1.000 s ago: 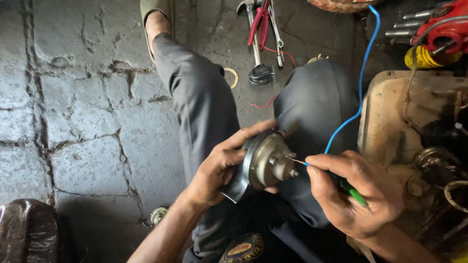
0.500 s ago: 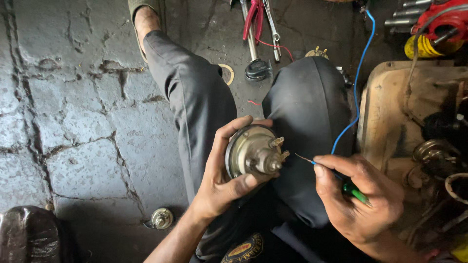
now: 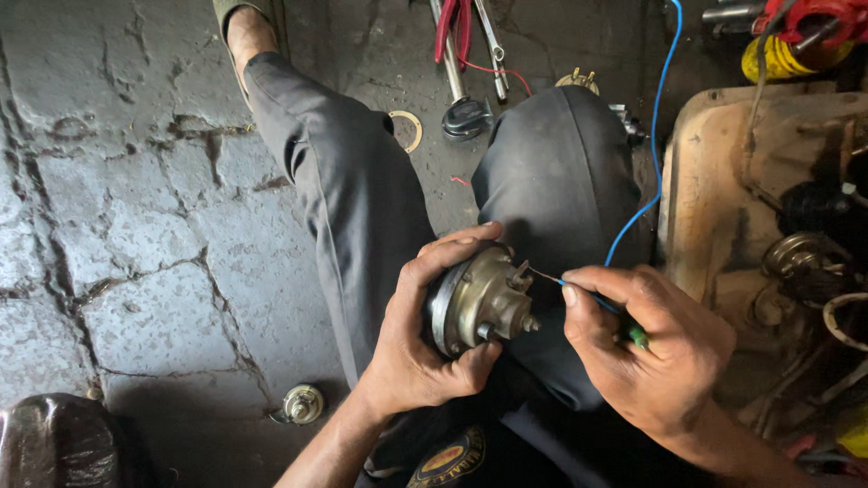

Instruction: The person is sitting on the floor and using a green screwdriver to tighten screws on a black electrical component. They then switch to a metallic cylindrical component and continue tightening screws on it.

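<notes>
Far left, bottom corner: a dark rounded object (image 3: 54, 443), cut off by the frame edge; kind could not be told.

Left third: cracked stone floor (image 3: 136, 226), bare across a wide stretch, the largest open room in view.

Floor, low centre-left: a small round metal part (image 3: 303, 403), lying alone, near the left forearm but apart from it.

Centre: the person's own legs in dark grey trousers (image 3: 362, 208), the left leg stretched out toward the top edge, the right knee raised. Between the legs, on the floor: a thin metal ring (image 3: 409, 129) and, just right of it, a group of hand tools (image 3: 466, 63) with red grips, running off the top edge.

Left hand (image 3: 425, 352): closed around a round metal horn unit (image 3: 477, 303), fingers curled over its rim, thumb under it. The unit was held over the lap, terminal face turned right, clear of the floor.

Right hand (image 3: 651, 352): pinched shut on a blue wire (image 3: 658, 136), bare tip held at the unit's terminal. The wire rose over the right knee and left by the top edge. A green piece (image 3: 638, 337) showed within the same hand; what it was could not be told.

Right edge: a tan metal housing (image 3: 714, 199) crowded with dark parts and rings, close against the right knee, leaving little room on that side. Above it, a yellow wire coil (image 3: 782, 59).
</notes>
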Motion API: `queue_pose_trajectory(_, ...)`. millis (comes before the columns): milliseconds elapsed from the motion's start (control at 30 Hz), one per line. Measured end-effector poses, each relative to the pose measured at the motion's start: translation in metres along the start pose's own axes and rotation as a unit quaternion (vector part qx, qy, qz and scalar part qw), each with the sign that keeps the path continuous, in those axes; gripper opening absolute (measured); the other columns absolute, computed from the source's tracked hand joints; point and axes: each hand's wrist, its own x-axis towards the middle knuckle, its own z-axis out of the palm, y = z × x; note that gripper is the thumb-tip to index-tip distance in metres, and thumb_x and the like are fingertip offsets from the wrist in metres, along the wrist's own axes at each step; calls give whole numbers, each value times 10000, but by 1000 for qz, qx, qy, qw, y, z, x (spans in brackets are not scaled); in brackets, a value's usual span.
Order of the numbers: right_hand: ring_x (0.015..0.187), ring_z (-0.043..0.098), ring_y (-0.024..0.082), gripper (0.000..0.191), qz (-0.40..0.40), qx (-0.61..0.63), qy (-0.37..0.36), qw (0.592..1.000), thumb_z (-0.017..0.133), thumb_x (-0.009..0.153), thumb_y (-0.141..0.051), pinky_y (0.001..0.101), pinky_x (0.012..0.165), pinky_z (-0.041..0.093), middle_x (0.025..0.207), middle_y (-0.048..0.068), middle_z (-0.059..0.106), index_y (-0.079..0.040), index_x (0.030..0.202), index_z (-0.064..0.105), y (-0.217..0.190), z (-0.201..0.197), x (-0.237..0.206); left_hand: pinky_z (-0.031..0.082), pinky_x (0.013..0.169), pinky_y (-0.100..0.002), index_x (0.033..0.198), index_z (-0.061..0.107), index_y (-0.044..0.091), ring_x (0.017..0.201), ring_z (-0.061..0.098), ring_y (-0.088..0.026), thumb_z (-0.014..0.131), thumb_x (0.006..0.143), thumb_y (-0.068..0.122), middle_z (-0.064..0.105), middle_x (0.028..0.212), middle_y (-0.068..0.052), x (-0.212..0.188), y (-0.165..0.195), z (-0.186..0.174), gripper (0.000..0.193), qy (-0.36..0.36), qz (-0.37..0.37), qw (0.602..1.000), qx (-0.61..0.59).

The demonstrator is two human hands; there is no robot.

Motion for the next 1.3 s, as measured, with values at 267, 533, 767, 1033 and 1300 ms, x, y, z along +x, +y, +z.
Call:
queue_pose_trajectory(267,541,541,41,129,-20,-2,-6,1000,802,908,-78,216,480,372,744,-1,678,-33,1007,734,4,0,0,453,1195,-421,1486,399,88,1380,551,-309,779,861,72,500,1541,-193,2,3,2,732,-12,-2,1000,1)
queue_pose_trajectory(533,560,542,42,129,-3,5,-10,1000,796,909,-77,212,485,386,743,-10,658,-43,1014,729,4,-1,0,455,1184,-415,1474,402,84,1376,557,-308,787,855,70,505,1537,-194,4,3,1,729,-15,6,1000,14)
queue_pose_trajectory(767,559,539,47,121,-10,-2,-8,1000,804,903,-81,228,497,377,737,-8,658,-50,996,734,6,-2,1,480,1217,-425,1467,402,75,1408,572,-321,792,838,54,502,1536,-200,6,4,2,740,-18,4,1000,19)
queue_pose_trajectory(1033,609,579,56,120,-24,7,0,1000,789,946,-91,212,502,413,800,7,684,-40,1028,719,6,0,1,478,1212,-424,1461,415,73,1410,577,-319,801,829,57,507,1531,-198,6,3,1,741,-22,10,999,27)
queue_pose_trajectory(1300,551,551,83,139,-15,-21,-14,1000,803,909,-103,260,500,403,739,22,663,-41,1009,731,4,1,0,489,1203,-422,1434,451,64,1404,592,-325,811,818,57,510,1521,-196,7,5,3,714,-23,13,999,42)
